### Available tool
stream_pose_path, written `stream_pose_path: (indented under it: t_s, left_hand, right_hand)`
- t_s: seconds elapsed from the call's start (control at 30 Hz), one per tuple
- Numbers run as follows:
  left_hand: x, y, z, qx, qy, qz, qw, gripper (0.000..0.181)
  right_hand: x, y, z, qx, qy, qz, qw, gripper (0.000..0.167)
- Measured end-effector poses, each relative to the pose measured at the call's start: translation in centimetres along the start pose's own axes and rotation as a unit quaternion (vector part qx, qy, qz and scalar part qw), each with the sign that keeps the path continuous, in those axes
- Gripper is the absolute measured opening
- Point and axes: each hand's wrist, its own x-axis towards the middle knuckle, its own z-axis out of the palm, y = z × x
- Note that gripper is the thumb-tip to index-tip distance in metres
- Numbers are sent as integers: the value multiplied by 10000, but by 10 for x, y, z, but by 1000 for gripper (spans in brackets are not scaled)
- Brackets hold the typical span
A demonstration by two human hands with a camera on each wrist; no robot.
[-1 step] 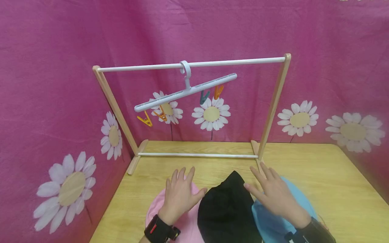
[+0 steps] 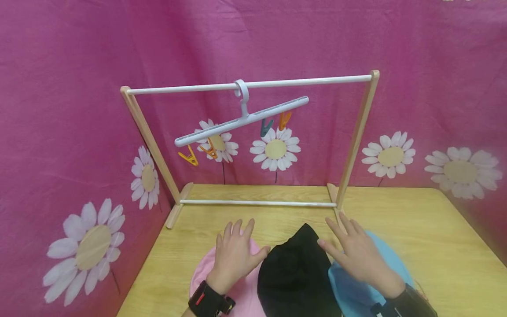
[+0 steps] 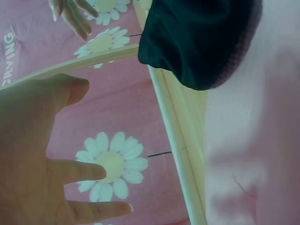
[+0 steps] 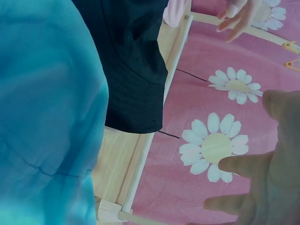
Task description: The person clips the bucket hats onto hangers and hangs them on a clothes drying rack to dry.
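Three soft cloth pieces lie side by side along the bottom of the head view, on a pale wood-grained surface (image 2: 439, 246). The pink cloth (image 2: 245, 293), at lower middle-left, is pale and plain with a rounded outer edge; in the left wrist view it fills the right of the frame, smooth and softly shaded, with a thin thread-like line at lower right. The black cloth (image 2: 299, 273), at bottom centre, rises to a blunt peak and widens below, dark and matt with faint creases. The right wrist view shows a curved seam across it and a neat lower edge; the left wrist view shows a reddish, textured strip along one margin. The blue cloth (image 2: 350, 286), to its right, is light sky-blue with a broad curved outline; at the left of the right wrist view it shows gentle folds, a dark seam line and fine ribbing near its edge.

Both hands are released, fingers spread: the left hand (image 2: 233, 257) is above the pink cloth, the right hand (image 2: 358, 251) above the blue.

In the upper middle, a white hanger (image 2: 241, 122) hangs tilted from the rack (image 2: 309, 82), its left end lower. Below it are a yellow peg (image 2: 191, 157), two orange pegs (image 2: 284, 119) and a grey-green peg (image 2: 265, 128).
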Motion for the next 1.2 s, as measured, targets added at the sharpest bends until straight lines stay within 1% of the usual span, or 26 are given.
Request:
stream_pose_path:
  t_s: [0.2, 0.3, 0.53, 0.67, 0.77, 0.93, 1.07, 1.13, 1.2]
  left_hand:
    - [1, -4, 1, 65, 48, -45, 10000, 80]
    - [2, -6, 1, 8, 50, -70, 10000, 79]
    - [2, -12, -1, -162, -24, -200, 9997, 79]
    - [3, -17, -2, -153, 91, -243, 9995, 79]
    - [5, -22, -3, -209, 229, -270, 9992, 77]
    - [7, -32, -4, -380, 314, -395, 9980, 76]
    - [9, -44, -5, -453, 500, -567, 9961, 75]
    - [11, -51, -6, -571, 562, -662, 9946, 75]
    - [14, -59, -8, -778, 501, -823, 9923, 74]
  right_hand:
    - [7, -4, 1, 49, 39, 37, 10000, 73]
    - [9, -4, 1, 85, -7, 54, 9999, 72]
    - [8, 3, -1, 229, 3, 108, 9997, 72]
    - [12, 7, -1, 303, 13, 148, 9994, 72]
    - [15, 9, 0, 400, 27, 178, 9990, 73]
    - [20, 14, -1, 555, 124, 257, 9980, 72]
    - [24, 18, -1, 698, 113, 350, 9969, 72]
    - [25, 21, 0, 786, 90, 428, 9959, 73]
    - [27, 26, 2, 908, 100, 527, 9944, 74]
